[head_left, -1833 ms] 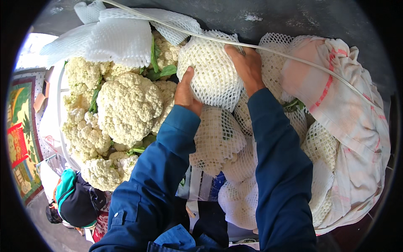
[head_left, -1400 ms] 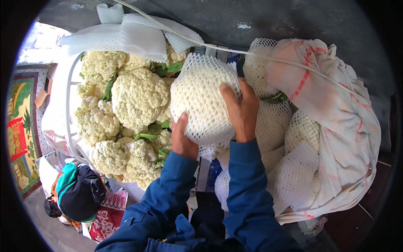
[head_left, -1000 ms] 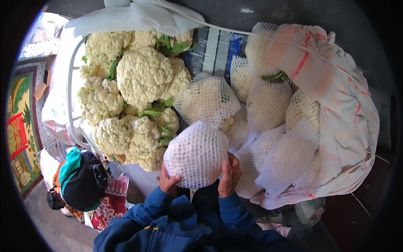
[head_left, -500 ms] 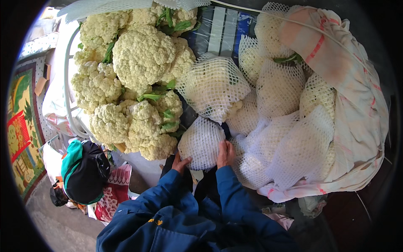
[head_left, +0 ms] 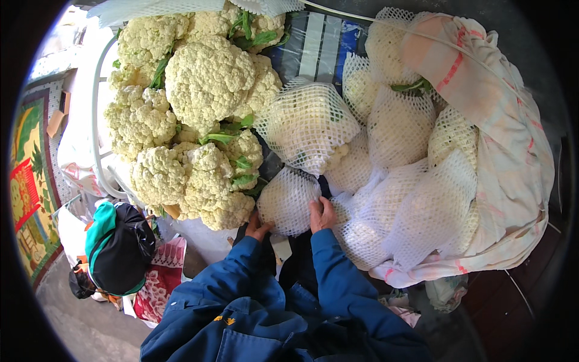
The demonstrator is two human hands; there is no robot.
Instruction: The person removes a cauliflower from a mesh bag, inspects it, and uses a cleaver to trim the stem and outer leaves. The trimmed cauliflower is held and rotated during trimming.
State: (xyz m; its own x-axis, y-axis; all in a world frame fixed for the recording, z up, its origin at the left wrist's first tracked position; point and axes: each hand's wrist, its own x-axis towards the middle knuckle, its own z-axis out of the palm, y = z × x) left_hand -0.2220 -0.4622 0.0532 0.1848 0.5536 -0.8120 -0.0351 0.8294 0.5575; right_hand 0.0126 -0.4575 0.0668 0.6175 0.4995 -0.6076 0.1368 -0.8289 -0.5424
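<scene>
A cauliflower wrapped in white foam netting [head_left: 287, 200] sits low between my two hands, close to my chest. My left hand [head_left: 257, 225] cups its lower left side. My right hand [head_left: 321, 214] grips its right side. Both sleeves are dark blue. Just above it lies another netted cauliflower [head_left: 309, 123]. A pile of bare cauliflowers [head_left: 202, 114] with green leaves fills the left. Several more netted cauliflowers [head_left: 401, 181] lie on the right in a white cloth sack [head_left: 512, 163].
A white crate rim [head_left: 96, 120] borders the bare cauliflowers on the left. Foam net sheets [head_left: 151, 7] lie at the top. Another person in a green and black cap [head_left: 114, 244] stands below left, beside a patterned mat [head_left: 27, 187].
My hands lifted the netted cauliflower off the top of the heap and brought it down toward my body; the view shifted so that the heap now sits higher in the frame.
</scene>
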